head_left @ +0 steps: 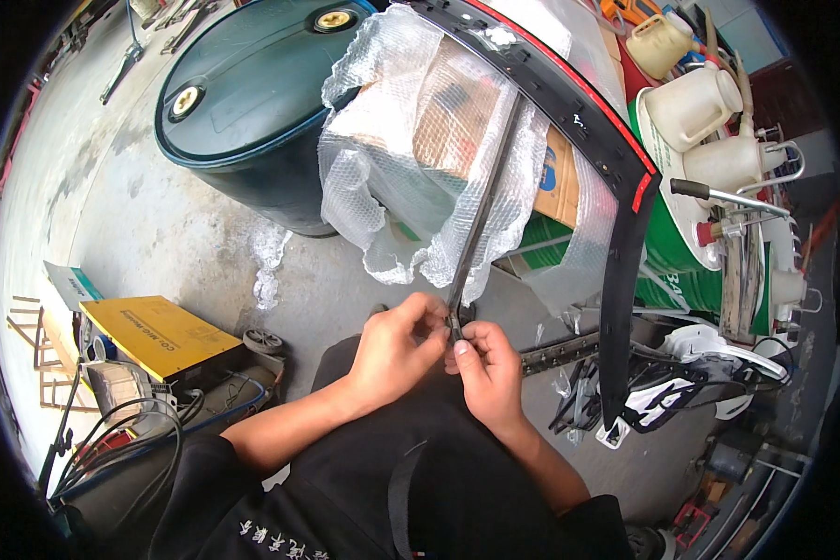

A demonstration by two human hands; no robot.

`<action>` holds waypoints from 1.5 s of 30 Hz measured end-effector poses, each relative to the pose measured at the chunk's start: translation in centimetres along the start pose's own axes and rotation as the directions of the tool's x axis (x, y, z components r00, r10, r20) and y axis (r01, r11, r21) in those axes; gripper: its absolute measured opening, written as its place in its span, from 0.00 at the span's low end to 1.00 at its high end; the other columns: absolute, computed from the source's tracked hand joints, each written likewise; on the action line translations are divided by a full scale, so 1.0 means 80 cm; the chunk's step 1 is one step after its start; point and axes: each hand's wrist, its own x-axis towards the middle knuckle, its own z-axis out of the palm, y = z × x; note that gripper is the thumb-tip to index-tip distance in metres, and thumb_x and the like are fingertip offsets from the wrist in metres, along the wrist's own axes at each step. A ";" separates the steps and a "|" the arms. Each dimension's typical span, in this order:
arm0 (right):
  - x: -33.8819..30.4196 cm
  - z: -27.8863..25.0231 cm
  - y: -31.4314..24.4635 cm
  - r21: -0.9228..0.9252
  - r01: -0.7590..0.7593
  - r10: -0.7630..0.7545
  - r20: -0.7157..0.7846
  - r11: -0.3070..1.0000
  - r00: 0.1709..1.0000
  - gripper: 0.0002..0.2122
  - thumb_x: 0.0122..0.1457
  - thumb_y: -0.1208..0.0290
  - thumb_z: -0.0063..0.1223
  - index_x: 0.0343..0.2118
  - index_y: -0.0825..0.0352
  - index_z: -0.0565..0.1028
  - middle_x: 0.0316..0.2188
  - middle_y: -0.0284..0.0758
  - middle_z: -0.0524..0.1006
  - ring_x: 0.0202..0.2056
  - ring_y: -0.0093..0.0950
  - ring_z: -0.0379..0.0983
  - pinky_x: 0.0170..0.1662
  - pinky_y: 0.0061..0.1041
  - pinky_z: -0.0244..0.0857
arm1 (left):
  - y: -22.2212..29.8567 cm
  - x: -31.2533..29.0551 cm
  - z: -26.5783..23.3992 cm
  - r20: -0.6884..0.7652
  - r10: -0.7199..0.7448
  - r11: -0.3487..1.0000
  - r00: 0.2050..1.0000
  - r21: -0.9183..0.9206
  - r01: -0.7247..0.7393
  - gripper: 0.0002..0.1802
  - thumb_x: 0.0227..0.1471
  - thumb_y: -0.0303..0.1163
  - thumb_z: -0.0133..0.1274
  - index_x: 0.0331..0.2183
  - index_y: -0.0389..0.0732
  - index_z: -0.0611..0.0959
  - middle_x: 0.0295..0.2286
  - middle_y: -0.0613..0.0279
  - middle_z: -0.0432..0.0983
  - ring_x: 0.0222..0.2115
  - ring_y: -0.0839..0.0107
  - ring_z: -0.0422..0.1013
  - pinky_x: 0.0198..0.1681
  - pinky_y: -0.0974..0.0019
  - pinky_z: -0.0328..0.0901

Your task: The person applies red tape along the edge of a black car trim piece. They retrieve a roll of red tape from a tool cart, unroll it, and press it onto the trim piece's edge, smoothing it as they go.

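Both hands meet in front of my body at the near end of a long, thin dark strip [485, 201]. My left hand [392, 343] pinches it between thumb and fingers. Just to the right, my right hand [487, 373] is closed on the same end, thumb on top. From there the strip slants up and away across clear bubble wrap [383, 121], which lies over cardboard. A wide, curved black trim piece [630, 243] arches to the right of my hands, with red tape [569, 70] along part of its outer edge. My fingers hide the strip's tip.
A dark blue-green drum [252, 93] stands at the far left. Nearer on the left is a yellow welding machine [163, 331] with black cables [149, 411]. Green drums [681, 233] carrying whitish jugs [693, 105] and a hand pump [719, 196] line the right side.
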 end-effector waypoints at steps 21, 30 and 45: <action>0.011 0.003 -0.014 -0.516 0.392 -0.459 -0.003 0.762 0.888 0.06 0.54 0.80 0.53 0.35 0.70 0.74 0.28 0.43 0.76 0.29 0.44 0.74 0.32 0.38 0.67 | 0.000 0.002 0.003 0.003 0.444 0.756 0.896 0.535 -0.377 0.04 0.42 0.24 0.61 0.26 0.38 0.82 0.24 0.62 0.75 0.25 0.59 0.73 0.27 0.59 0.69; 0.013 0.003 -0.014 -0.506 0.411 -0.475 0.002 0.758 0.880 0.06 0.54 0.80 0.52 0.35 0.71 0.73 0.27 0.43 0.74 0.28 0.45 0.73 0.31 0.39 0.67 | -0.003 0.016 0.001 0.048 0.535 0.695 0.844 0.543 -0.471 0.06 0.36 0.22 0.59 0.22 0.38 0.78 0.21 0.59 0.72 0.21 0.57 0.71 0.25 0.59 0.67; 0.010 0.006 -0.001 -0.273 0.161 -0.202 -0.132 0.949 0.970 0.05 0.58 0.79 0.53 0.36 0.72 0.75 0.27 0.43 0.78 0.26 0.34 0.78 0.30 0.29 0.70 | -0.019 0.024 -0.005 0.009 0.438 0.825 0.899 0.393 -0.406 0.06 0.39 0.23 0.61 0.23 0.37 0.79 0.23 0.59 0.75 0.24 0.56 0.74 0.26 0.58 0.70</action>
